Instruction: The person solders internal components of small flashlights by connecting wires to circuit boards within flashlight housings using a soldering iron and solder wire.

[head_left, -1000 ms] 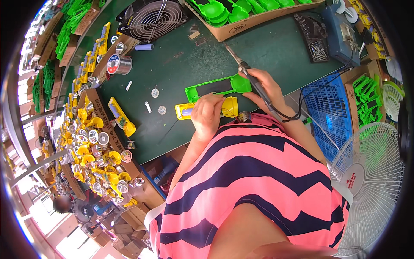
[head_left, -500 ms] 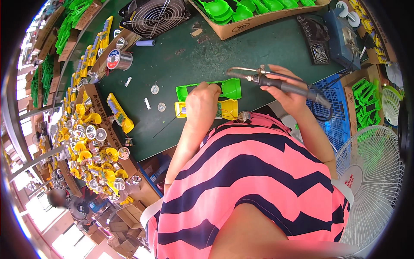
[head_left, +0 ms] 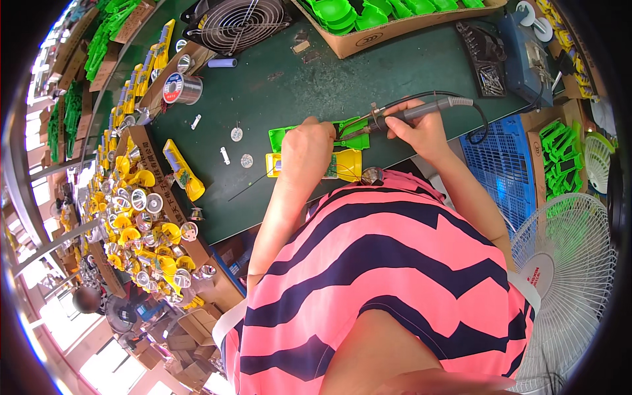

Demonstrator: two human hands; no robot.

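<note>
Green housing (head_left: 360, 143) | glossy trough shape | soldering iron (head_left: 424, 110) | rounded handle, metal tip

Assy wkshp, soldering iron (head_left: 431, 107), boxed grn parts (head_left: 334, 14)

Black grilled fan (head_left: 238, 27), white fan (head_left: 563, 263), blue plastic crate (head_left: 503, 168)

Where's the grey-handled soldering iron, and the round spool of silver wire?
Grey-handled soldering iron (head_left: 428, 109), head view: on its handle.
Round spool of silver wire (head_left: 191, 91), head view: on the wound wire.
</note>
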